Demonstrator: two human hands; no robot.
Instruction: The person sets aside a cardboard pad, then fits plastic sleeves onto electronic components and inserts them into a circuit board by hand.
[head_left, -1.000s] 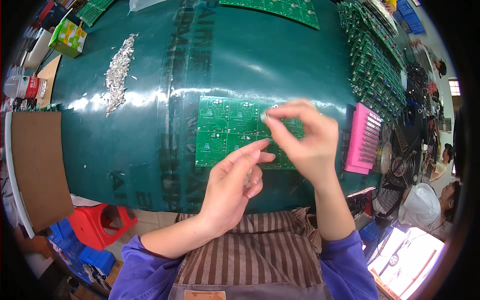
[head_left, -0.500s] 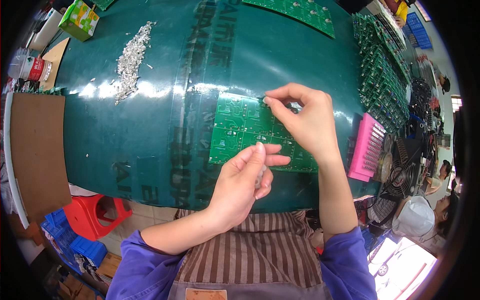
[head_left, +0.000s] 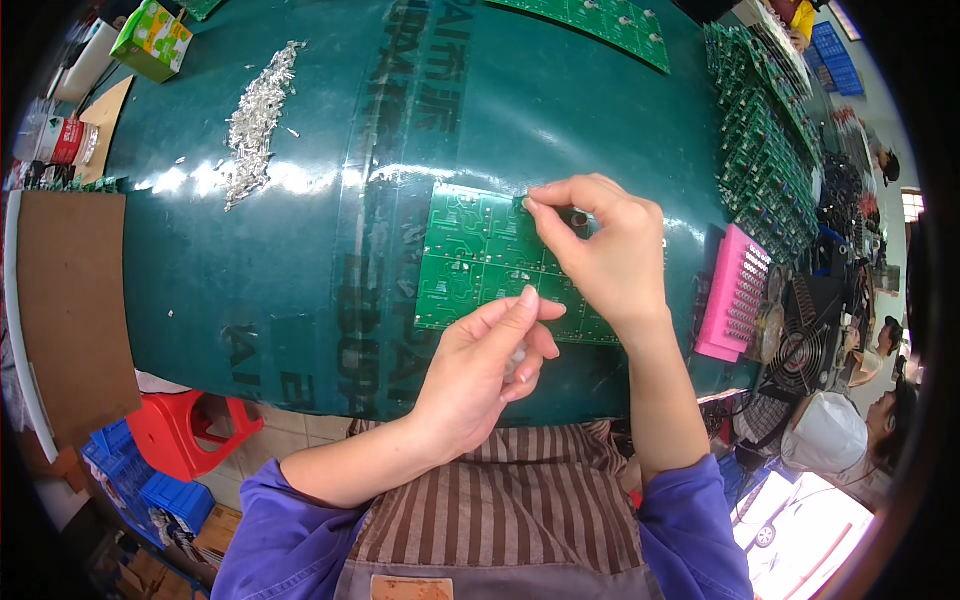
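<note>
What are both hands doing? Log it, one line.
left hand: curled around small pale parts | right hand: thumb and finger pinched, contents unclear, over green circuit board | silvery parts: heaped on table

We are looking down at the green table (head_left: 575, 120) through the left head-worn fisheye camera. We are viewing the left hand (head_left: 472, 368) and right hand (head_left: 612, 245) at close range, the scene curving toward the rim.

Workroom with a glossy green surface (head_left: 560, 110)
A red stool (head_left: 168, 438) stands beside pale floor tiles (head_left: 284, 432); a bright opening (head_left: 815, 525) glares rightward.
</note>
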